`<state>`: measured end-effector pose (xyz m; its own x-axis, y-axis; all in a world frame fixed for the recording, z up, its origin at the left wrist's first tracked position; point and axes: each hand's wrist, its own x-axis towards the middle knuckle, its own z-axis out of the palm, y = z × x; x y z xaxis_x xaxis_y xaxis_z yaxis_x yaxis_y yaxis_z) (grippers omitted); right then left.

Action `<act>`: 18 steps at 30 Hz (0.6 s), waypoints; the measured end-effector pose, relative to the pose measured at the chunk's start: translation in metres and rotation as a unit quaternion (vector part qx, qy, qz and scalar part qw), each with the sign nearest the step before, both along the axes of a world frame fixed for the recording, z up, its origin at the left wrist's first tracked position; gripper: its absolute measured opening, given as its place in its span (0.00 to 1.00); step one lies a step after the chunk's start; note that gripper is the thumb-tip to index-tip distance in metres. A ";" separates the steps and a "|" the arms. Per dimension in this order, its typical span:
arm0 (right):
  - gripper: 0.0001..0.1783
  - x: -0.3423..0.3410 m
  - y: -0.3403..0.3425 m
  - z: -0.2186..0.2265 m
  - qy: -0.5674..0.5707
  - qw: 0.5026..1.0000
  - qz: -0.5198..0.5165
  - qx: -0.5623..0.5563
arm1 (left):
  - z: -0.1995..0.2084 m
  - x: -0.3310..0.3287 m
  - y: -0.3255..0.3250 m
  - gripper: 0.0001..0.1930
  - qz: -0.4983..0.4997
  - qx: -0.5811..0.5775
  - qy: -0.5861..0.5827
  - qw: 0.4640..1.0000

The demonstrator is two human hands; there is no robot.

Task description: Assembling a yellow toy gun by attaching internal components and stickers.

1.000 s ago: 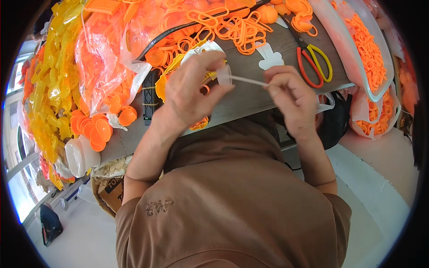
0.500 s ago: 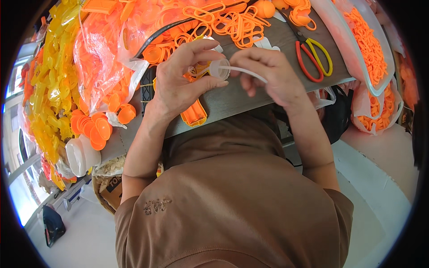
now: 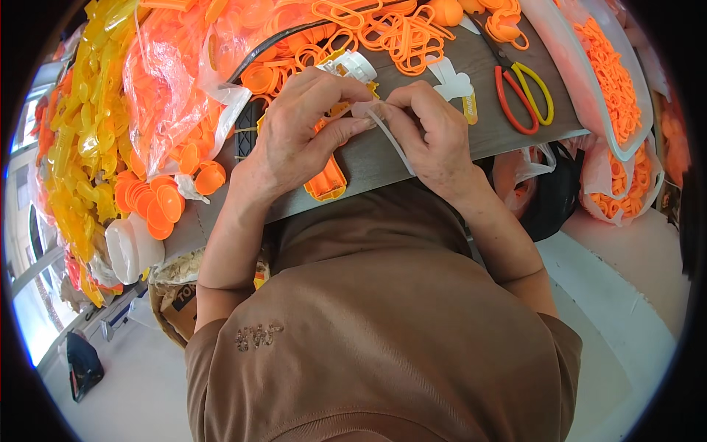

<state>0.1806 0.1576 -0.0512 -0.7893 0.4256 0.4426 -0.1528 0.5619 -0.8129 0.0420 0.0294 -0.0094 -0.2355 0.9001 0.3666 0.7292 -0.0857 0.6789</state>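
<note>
Two-handed fitting upper centre, looks like: left hand (image 3: 298, 125) pinched round the cap (image 3: 361, 109), right hand (image 3: 436, 140) pinching the tube (image 3: 396, 144), next push probably needs careful aim.

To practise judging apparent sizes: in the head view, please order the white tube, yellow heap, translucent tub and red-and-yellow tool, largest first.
Yellow heap
Translucent tub
Red-and-yellow tool
White tube, held by the right hand

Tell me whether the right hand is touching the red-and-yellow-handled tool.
Apart: the head view shows tabletop between the right hand and the tool.
</note>
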 end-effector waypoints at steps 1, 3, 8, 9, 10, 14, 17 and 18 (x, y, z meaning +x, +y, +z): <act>0.03 0.002 0.000 -0.001 -0.036 0.998 0.014 -0.051 | 0.000 0.000 0.000 0.12 0.001 0.003 0.016 1.000; 0.05 0.002 0.001 0.000 -0.058 0.981 0.003 -0.183 | -0.001 -0.002 0.002 0.11 0.004 0.000 0.049 0.999; 0.17 -0.001 0.005 0.005 -0.118 0.863 0.079 -0.484 | -0.008 0.000 0.003 0.11 0.021 0.018 0.049 0.998; 0.17 -0.001 0.005 0.005 -0.119 0.862 0.079 -0.486 | -0.011 -0.002 0.003 0.11 0.022 0.031 0.080 0.996; 0.18 -0.002 0.005 0.005 -0.116 0.845 0.085 -0.516 | -0.013 -0.004 0.004 0.11 0.023 0.044 0.111 0.993; 0.20 -0.003 0.004 0.004 -0.105 0.817 0.088 -0.560 | -0.019 -0.006 0.006 0.11 0.037 0.056 0.123 0.990; 0.19 -0.003 0.002 0.004 -0.091 0.817 0.090 -0.562 | -0.019 -0.008 0.005 0.11 0.022 0.060 0.140 0.988; 0.19 -0.003 0.001 0.003 -0.092 0.815 0.088 -0.565 | -0.018 -0.008 0.004 0.10 0.021 0.058 0.134 0.989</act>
